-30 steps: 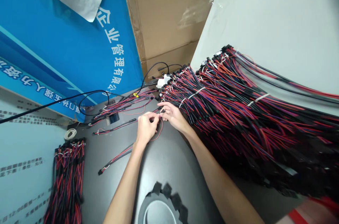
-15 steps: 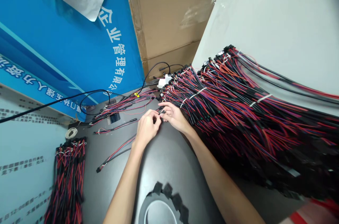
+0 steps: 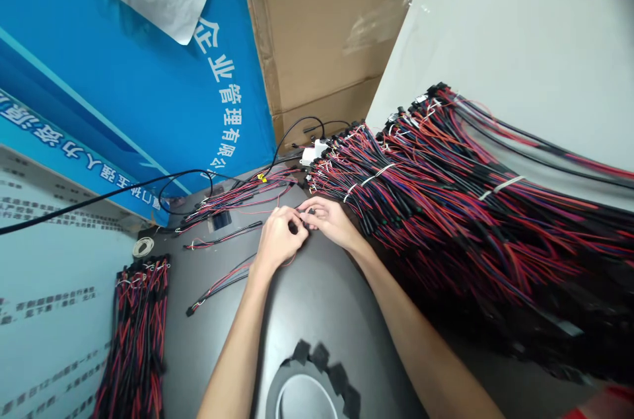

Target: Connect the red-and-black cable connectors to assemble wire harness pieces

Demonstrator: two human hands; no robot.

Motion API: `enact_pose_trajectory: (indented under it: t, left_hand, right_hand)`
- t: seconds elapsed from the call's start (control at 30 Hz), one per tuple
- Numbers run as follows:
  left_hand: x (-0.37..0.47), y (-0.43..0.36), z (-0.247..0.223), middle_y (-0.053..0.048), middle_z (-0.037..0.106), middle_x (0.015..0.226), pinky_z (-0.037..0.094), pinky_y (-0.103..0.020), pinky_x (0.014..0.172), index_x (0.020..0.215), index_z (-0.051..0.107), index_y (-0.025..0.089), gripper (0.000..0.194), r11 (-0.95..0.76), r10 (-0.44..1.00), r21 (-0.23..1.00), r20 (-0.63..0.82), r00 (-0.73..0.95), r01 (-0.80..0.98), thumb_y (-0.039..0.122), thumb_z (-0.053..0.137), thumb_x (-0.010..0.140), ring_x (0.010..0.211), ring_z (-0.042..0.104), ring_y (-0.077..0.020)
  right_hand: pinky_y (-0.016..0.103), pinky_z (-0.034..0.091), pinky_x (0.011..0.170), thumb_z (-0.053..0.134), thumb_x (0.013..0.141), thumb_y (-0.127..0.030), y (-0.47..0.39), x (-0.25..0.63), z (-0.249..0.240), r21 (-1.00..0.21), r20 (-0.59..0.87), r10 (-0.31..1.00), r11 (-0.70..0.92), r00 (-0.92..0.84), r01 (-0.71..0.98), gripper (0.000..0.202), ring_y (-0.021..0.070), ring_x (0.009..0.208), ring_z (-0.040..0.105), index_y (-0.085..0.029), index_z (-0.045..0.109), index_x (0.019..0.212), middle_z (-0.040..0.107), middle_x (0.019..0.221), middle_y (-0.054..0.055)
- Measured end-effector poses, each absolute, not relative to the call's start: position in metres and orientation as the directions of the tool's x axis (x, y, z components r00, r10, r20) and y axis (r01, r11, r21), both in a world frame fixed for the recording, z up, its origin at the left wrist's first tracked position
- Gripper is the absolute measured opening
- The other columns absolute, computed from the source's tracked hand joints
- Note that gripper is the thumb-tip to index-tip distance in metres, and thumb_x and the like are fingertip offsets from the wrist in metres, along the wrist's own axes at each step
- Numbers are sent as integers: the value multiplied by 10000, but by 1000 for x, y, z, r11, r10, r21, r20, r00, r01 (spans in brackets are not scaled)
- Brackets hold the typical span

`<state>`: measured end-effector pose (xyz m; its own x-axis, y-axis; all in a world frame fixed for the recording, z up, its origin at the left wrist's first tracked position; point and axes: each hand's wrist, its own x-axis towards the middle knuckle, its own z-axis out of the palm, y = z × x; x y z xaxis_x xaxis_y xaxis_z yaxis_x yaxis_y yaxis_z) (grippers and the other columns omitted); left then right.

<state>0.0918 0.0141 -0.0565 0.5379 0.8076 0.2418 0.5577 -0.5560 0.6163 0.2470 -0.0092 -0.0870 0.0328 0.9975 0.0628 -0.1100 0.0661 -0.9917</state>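
Forearms [image 3: 238, 343] outstretched; left hand [image 3: 278, 237] close to right hand [image 3: 334, 222]; fingers [image 3: 317, 201] bent

R hand's [image 3: 329, 221] index curled down twd 7 o'clock, nearer L hand [image 3: 281, 237]. Wire [image 3: 288, 262] loop's mostly hidden now. Harness [image 3: 211, 293] at 8 o'clock slid slightly twd 10 tbh.

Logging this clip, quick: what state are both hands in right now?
Left hand: closed in a pinch; what it grips is hidden.
Right hand: closed, holding a small black connector.
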Motion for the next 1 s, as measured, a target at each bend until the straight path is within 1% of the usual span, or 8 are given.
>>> enact_pose_trajectory:
  t: [0.13,0.3,0.47,0.57,0.67,0.73,0.83,1.0]
  left_hand:
    - [89,16,-62,-5,685,894,425,-336,945,687,611,178,94,-549,809,656,259,528,519,86,605,705,893,614,-166]
    - [84,15,-63,-6,638,778,429,-291,762,678,621,174,70,-460,860,685,184,477,566,112,616,711,743,545,-143]
    - [80,6,-65,-38,625,931,402,-280,776,772,652,173,107,-367,900,790,168,402,492,204,579,844,847,509,-151]
    - [78,0,-65,-53,573,990,409,-271,733,828,655,166,144,-252,935,854,93,344,456,270,564,868,773,483,-131]
    - [76,0,-58,-53,576,969,414,-274,730,804,639,156,155,-155,930,876,-28,367,457,260,541,863,748,483,-129]
    - [73,1,-51,-56,588,946,416,-294,787,763,628,152,164,-144,907,859,-83,413,491,242,526,855,821,516,-153]
    - [69,3,-42,-53,603,912,387,-349,914,707,626,154,125,-224,889,773,-88,450,594,188,548,799,939,528,-192]
    - [56,-1,-40,-54,619,883,344,-409,985,629,618,155,118,-248,920,694,-49,388,676,140,548,722,935,528,-203]
  right_hand:
    - [245,469,576,677,726,-371,-9,245,-88,-993,86,996,89,38,-72,364,110,573,573,-101,622,963,599,709,20]
    - [257,508,570,674,730,-394,-10,239,-89,-996,92,990,94,110,-9,342,152,598,633,-104,647,910,644,715,63]
    - [284,549,598,694,707,-402,-9,236,-88,-994,101,985,105,138,-21,358,190,638,673,-102,680,901,692,780,109]
    - [297,556,606,696,701,-386,-9,236,-86,-993,109,986,114,130,-30,337,196,645,672,-110,706,892,705,802,119]
    - [297,546,595,690,701,-373,-9,234,-86,-994,101,989,105,108,-32,309,200,635,667,-115,719,869,699,754,108]
    - [288,533,576,671,711,-365,-9,233,-88,-996,87,991,90,106,-26,301,200,625,666,-112,718,868,696,743,107]
    - [283,531,574,646,731,-333,-8,232,-93,-999,45,990,44,130,10,270,210,642,681,-114,712,874,692,724,103]
    - [279,542,571,650,736,-275,-7,234,-98,-999,-37,970,-45,241,31,204,218,664,693,-125,699,865,675,680,79]
